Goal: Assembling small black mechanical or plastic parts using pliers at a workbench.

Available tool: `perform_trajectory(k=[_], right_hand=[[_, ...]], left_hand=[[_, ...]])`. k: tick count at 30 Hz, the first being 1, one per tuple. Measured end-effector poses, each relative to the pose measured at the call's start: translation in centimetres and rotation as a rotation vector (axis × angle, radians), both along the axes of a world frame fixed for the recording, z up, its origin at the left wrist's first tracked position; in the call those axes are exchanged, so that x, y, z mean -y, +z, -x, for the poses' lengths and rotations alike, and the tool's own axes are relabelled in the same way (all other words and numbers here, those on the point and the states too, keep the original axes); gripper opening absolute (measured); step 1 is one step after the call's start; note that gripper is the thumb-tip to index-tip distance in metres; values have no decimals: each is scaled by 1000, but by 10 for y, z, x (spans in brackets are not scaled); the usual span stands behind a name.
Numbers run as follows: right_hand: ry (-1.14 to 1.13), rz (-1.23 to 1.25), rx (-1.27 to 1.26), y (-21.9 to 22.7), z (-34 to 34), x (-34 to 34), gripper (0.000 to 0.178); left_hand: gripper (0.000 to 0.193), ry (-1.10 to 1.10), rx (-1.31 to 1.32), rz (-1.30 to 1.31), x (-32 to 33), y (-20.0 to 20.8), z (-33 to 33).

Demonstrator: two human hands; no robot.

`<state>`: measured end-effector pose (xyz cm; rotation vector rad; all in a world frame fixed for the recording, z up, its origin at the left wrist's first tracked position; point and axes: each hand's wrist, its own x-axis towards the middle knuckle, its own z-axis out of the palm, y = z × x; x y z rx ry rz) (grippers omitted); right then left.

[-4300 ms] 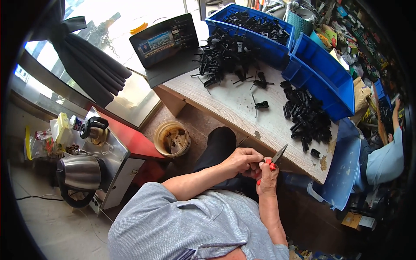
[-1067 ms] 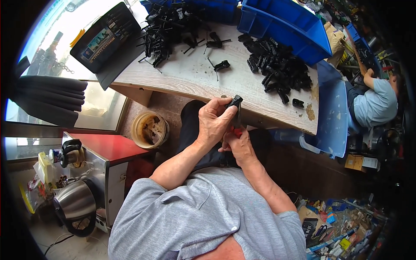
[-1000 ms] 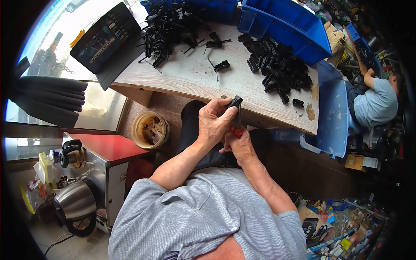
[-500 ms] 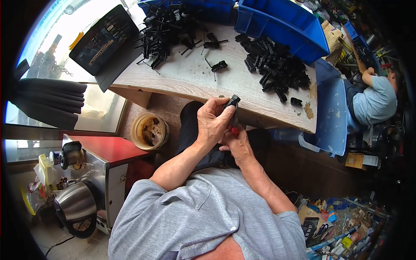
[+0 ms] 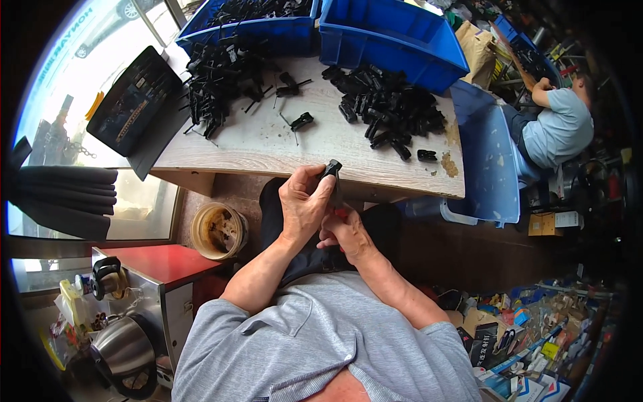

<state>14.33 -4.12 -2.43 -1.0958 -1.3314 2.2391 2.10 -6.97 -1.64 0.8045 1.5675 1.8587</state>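
Observation:
My left hand (image 5: pixel 299 206) pinches a small black plastic part (image 5: pixel 333 167) between thumb and fingers, just off the table's front edge. Below it, my right hand (image 5: pixel 351 236) is closed around a red-handled tool (image 5: pixel 343 212). The tool's working end is mostly hidden by the left thumb and the part, so its exact kind does not show. On the white table (image 5: pixel 254 151), one black part with thin pins (image 5: pixel 301 121) lies apart. A heap of pinned black parts (image 5: pixel 218 87) is at the left, and a heap of black parts without visible pins (image 5: pixel 392 107) at the right.
Blue crates (image 5: pixel 402 50) stand along the table's back, and a larger blue bin (image 5: pixel 485 154) is at its right end. A tablet (image 5: pixel 137 100) leans at the left. A stained bucket (image 5: pixel 220 231) and a red-topped cabinet (image 5: pixel 157 261) are at lower left. Another person (image 5: pixel 556 127) sits at far right.
The whole view has shifted, so the table and hands appear further left and slightly lower. Both hands keep their hold near the table edge; the right hand's fingers have shifted slightly.

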Motion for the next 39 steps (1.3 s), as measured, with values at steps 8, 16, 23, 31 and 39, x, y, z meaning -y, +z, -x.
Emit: perform_trajectory(k=[8, 16, 23, 31, 39], right_hand=[[-217, 93, -13, -12, -21, -9, 25], [-228, 62, -16, -12, -34, -15, 19], [-173, 49, -31, -3, -26, -14, 18], [-168, 59, -101, 4, -24, -22, 13], [-212, -16, -355, 18, -21, -35, 25]], left_hand=[[37, -99, -320, -127, -119, 55, 23], [46, 279, -1167, -32, -122, 52, 67], [33, 196, -1337, 335, -56, 11, 95], [29, 115, -1076, -48, -33, 20, 69], [20, -585, 361, 138, 11, 25, 27]])
